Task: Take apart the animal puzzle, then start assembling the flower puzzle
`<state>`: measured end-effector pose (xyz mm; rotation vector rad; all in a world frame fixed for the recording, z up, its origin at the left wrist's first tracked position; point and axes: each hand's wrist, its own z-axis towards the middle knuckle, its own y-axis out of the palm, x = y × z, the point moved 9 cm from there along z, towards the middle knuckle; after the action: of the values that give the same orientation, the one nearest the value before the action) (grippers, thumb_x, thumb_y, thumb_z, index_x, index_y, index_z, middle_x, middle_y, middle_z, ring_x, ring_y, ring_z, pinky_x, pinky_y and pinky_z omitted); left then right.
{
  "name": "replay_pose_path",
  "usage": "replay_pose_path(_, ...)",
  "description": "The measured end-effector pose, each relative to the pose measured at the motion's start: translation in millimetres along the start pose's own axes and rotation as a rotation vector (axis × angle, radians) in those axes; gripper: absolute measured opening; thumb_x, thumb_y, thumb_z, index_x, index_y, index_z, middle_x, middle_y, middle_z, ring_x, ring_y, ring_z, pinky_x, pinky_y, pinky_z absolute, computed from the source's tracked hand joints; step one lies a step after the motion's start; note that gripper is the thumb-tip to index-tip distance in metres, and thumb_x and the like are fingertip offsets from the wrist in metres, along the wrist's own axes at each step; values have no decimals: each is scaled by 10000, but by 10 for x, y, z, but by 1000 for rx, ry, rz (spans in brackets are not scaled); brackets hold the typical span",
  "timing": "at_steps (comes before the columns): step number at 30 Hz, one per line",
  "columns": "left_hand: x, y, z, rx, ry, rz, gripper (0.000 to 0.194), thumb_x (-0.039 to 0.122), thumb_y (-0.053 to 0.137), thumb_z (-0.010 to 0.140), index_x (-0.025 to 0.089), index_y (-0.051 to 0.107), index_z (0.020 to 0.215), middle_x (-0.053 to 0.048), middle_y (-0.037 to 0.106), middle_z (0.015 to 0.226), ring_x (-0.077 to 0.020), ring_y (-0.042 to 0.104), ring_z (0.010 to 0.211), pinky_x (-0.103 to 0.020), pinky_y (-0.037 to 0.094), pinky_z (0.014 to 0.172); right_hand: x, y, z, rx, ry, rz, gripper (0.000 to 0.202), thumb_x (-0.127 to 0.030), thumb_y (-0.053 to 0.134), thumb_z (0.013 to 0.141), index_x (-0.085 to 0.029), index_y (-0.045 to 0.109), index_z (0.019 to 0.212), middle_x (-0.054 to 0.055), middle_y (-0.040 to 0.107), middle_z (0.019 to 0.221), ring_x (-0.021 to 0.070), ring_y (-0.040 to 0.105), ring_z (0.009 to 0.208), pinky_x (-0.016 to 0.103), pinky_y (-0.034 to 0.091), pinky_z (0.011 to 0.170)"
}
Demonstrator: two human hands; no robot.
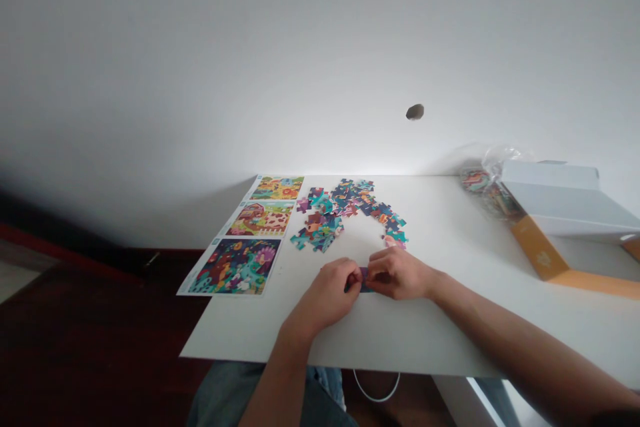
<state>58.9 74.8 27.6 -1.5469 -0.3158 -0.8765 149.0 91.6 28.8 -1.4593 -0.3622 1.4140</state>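
My left hand and my right hand meet over the white table, fingertips together on small dark purple puzzle pieces lying flat between them. How many pieces are there is hidden by my fingers. Just beyond my hands lies a loose spread of colourful puzzle pieces, teal, purple and orange.
A long picture sheet with three coloured scenes lies at the table's left edge. An open orange and white box sits at the right, with a clear plastic bag of pieces behind it. A white wall stands close behind the table; dark floor lies to the left.
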Motion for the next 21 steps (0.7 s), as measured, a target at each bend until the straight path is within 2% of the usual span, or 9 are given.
replay_pose_path(6, -98, -54, 27, -24, -39, -35, 126, 92, 516, 762, 184, 597, 731, 2, 607, 740, -130, 543, 688, -233, 361, 636, 7, -54, -28, 14, 12, -46, 169, -165, 606, 806, -168, 602, 637, 2, 560, 642, 87, 481, 561, 229, 317, 564)
replay_pose_path(11, -213, -145, -22, -33, -97, -55, 184, 79, 508, 736, 190, 640, 799, -1, 617, 772, -131, 546, 703, -231, 379, 660, 45, -105, -61, 19, 12, -85, 239, -153, 626, 754, -169, 531, 535, -27, 535, 589, 84, 482, 560, 269, 377, 745)
replay_pose_path(16, -389, -263, -80, -11, -188, 26, 95, 161, 554, 749, 194, 636, 782, 11, 585, 719, -137, 531, 682, -237, 359, 629, 109, -126, -126, -25, 8, -54, 273, -142, 609, 736, -173, 489, 493, -35, 518, 569, 87, 473, 554, 307, 391, 839)
replay_pose_path(21, -553, -275, -93, -15, -267, 15, 49, 216, 598, 731, 192, 624, 765, 25, 575, 687, -136, 530, 647, -235, 348, 593, 176, -202, -192, -59, 14, 7, 291, -128, 561, 684, -194, 403, 448, -41, 453, 518, 97, 423, 524, 280, 401, 748)
